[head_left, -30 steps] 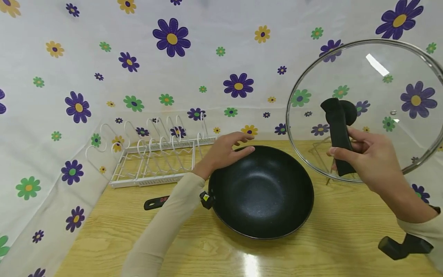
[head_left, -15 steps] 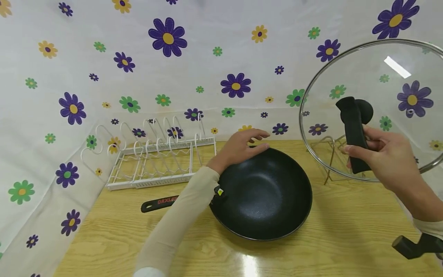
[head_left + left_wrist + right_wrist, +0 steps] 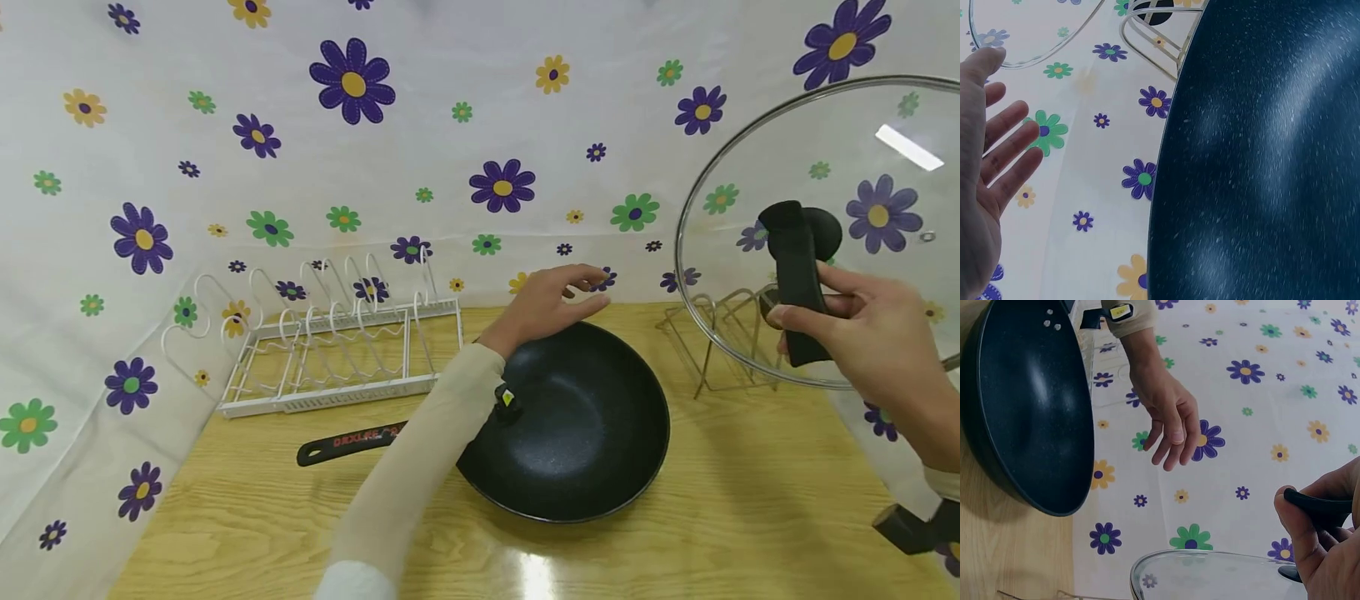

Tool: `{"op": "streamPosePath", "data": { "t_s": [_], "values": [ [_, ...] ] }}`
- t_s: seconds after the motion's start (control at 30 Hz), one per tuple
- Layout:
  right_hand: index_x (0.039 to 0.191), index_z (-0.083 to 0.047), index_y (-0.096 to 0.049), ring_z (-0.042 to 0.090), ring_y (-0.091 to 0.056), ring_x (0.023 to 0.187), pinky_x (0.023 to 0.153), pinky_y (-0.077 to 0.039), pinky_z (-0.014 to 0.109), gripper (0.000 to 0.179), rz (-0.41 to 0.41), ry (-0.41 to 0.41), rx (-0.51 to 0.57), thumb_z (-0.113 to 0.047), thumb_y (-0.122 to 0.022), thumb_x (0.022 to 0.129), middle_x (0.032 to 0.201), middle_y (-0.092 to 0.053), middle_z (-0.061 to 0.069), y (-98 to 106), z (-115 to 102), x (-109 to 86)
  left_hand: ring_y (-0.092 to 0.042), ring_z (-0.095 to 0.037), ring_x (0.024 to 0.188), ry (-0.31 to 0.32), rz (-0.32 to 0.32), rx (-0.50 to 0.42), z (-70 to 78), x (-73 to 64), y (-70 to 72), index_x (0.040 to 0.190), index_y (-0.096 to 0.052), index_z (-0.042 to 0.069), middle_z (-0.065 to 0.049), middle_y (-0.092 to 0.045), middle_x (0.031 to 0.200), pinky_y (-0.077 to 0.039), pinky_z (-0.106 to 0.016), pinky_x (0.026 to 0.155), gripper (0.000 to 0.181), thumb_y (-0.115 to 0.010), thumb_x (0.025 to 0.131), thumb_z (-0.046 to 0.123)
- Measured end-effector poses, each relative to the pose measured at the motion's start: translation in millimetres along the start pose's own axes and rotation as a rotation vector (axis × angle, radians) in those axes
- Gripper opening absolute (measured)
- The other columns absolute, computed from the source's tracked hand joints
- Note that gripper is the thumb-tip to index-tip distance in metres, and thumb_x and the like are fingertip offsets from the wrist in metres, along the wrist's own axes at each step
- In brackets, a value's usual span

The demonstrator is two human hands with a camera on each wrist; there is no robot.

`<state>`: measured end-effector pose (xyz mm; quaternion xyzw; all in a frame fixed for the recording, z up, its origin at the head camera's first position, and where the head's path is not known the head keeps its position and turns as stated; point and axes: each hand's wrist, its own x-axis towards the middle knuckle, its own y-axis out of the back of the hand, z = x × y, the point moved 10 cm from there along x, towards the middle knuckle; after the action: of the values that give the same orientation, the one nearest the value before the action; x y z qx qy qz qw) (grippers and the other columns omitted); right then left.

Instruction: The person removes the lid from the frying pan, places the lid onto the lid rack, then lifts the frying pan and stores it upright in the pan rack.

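My right hand [image 3: 873, 329] grips the black handle [image 3: 798, 283] of a round glass pot lid [image 3: 720, 192] with a metal rim. The lid is held up, tilted nearly upright, at the right of the head view and runs past its edge. My left hand [image 3: 551, 304] hovers over the far rim of a black wok [image 3: 577, 433], its fingers relaxed and holding nothing. In the right wrist view the left hand [image 3: 1166, 412] hangs in the air beside the wok [image 3: 1035, 412]. The wok's handle [image 3: 352, 442] points left, partly hidden by the left sleeve.
A white wire dish rack [image 3: 330, 396] stands at the back left of the wooden table [image 3: 247, 517]. Behind the lid, a small brass-coloured wire rack [image 3: 705, 358] stands at the back right. A flower-patterned sheet [image 3: 420, 108] hangs along the back and sides.
The right hand has carried the lid rightward, baring more of the brass-coloured rack. My left hand has moved right across the wok's far rim. The head view has shifted slightly.
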<state>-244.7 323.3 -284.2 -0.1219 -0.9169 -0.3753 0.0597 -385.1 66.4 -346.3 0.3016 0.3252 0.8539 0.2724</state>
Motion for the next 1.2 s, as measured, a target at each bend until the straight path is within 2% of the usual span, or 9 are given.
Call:
{"op": "streamPosePath", "data": {
  "t_s": [0.13, 0.17, 0.27, 0.37, 0.67, 0.83, 0.9, 1.1, 1.2],
  "values": [
    [0.158, -0.005, -0.033, 0.037, -0.070, 0.097, 0.072, -0.053, 0.017, 0.065, 0.022, -0.017, -0.053, -0.024, -0.063, 0.103, 0.125, -0.061, 0.038, 9, 6, 1.9, -0.063, -0.014, 0.117, -0.003, -0.013, -0.048, 5.4, 10.7, -12.0, 0.138, -0.064, 0.014, -0.003, -0.067, 0.133, -0.050, -0.025, 0.098, 0.043, -0.065, 0.101, 0.036],
    [0.157, -0.005, -0.034, 0.035, -0.071, 0.097, 0.074, -0.053, 0.019, 0.065, 0.026, -0.019, -0.060, -0.024, -0.063, 0.103, 0.125, -0.061, 0.038, 10, 7, 2.0, -0.063, -0.014, 0.117, -0.005, -0.019, -0.054, 6.7, 13.0, -15.5, 0.138, -0.063, 0.014, -0.003, -0.067, 0.134, -0.050, -0.025, 0.099, 0.043, -0.065, 0.101, 0.036],
    [0.158, -0.003, -0.033, 0.006, -0.074, 0.075, 0.074, -0.052, 0.018, 0.065, 0.028, -0.024, -0.038, -0.022, -0.062, 0.103, 0.126, -0.060, 0.040, 14, 10, 1.8, -0.064, -0.014, 0.118, -0.012, -0.037, -0.062, 10.1, 19.6, -25.6, 0.140, -0.062, 0.014, -0.004, -0.066, 0.135, -0.050, -0.027, 0.100, 0.044, -0.065, 0.101, 0.035],
    [0.159, -0.002, -0.029, -0.020, -0.056, 0.063, 0.065, -0.048, 0.006, 0.065, 0.022, -0.028, 0.011, -0.019, -0.060, 0.104, 0.126, -0.057, 0.044, 15, 12, 1.8, -0.063, -0.014, 0.119, -0.019, -0.052, -0.062, 11.9, 26.7, -34.2, 0.142, -0.061, 0.015, -0.005, -0.066, 0.136, -0.050, -0.027, 0.101, 0.046, -0.065, 0.101, 0.036],
    [0.156, 0.000, -0.034, -0.010, -0.065, 0.068, 0.060, -0.048, 0.006, 0.065, 0.052, -0.042, -0.049, -0.021, -0.064, 0.102, 0.124, -0.058, 0.043, 24, 23, 3.6, -0.060, -0.017, 0.127, 0.025, -0.071, -0.058, 5.4, 49.5, -60.6, 0.144, -0.059, 0.016, -0.003, -0.065, 0.139, -0.046, -0.027, 0.106, 0.049, -0.066, 0.101, 0.038],
    [0.156, 0.002, -0.034, -0.021, -0.055, 0.066, 0.058, -0.049, 0.008, 0.065, 0.051, -0.029, -0.062, -0.019, -0.065, 0.102, 0.121, -0.060, 0.043, 23, 26, 3.7, -0.058, -0.014, 0.129, 0.068, -0.071, -0.092, 1.1, 55.1, -74.6, 0.144, -0.060, 0.018, 0.000, -0.063, 0.141, -0.045, -0.025, 0.107, 0.048, -0.065, 0.101, 0.038],
    [0.155, 0.003, -0.034, -0.019, -0.057, 0.064, 0.057, -0.050, 0.009, 0.065, 0.050, -0.027, -0.065, -0.019, -0.065, 0.102, 0.120, -0.060, 0.042, 22, 28, 3.2, -0.058, -0.014, 0.129, 0.081, -0.070, -0.111, 0.0, 56.0, -79.9, 0.144, -0.060, 0.018, 0.000, -0.063, 0.141, -0.046, -0.026, 0.106, 0.047, -0.065, 0.101, 0.036],
    [0.154, 0.007, -0.033, 0.028, -0.076, 0.072, 0.054, -0.050, 0.011, 0.068, 0.048, -0.014, -0.100, -0.021, -0.066, 0.101, 0.116, -0.062, 0.042, 20, 31, 1.3, -0.058, -0.015, 0.129, 0.102, -0.076, -0.110, -0.4, 61.5, -92.0, 0.143, -0.060, 0.016, -0.001, -0.062, 0.142, -0.047, -0.029, 0.106, 0.046, -0.064, 0.102, 0.036],
    [0.153, 0.008, -0.033, 0.022, -0.075, 0.067, 0.053, -0.050, 0.010, 0.069, 0.047, -0.011, -0.102, -0.021, -0.066, 0.101, 0.113, -0.063, 0.042, 19, 33, 0.8, -0.057, -0.015, 0.130, 0.111, -0.091, -0.098, 0.7, 65.0, -96.1, 0.144, -0.059, 0.015, -0.001, -0.061, 0.143, -0.046, -0.028, 0.107, 0.046, -0.062, 0.103, 0.036]
  ]
}}
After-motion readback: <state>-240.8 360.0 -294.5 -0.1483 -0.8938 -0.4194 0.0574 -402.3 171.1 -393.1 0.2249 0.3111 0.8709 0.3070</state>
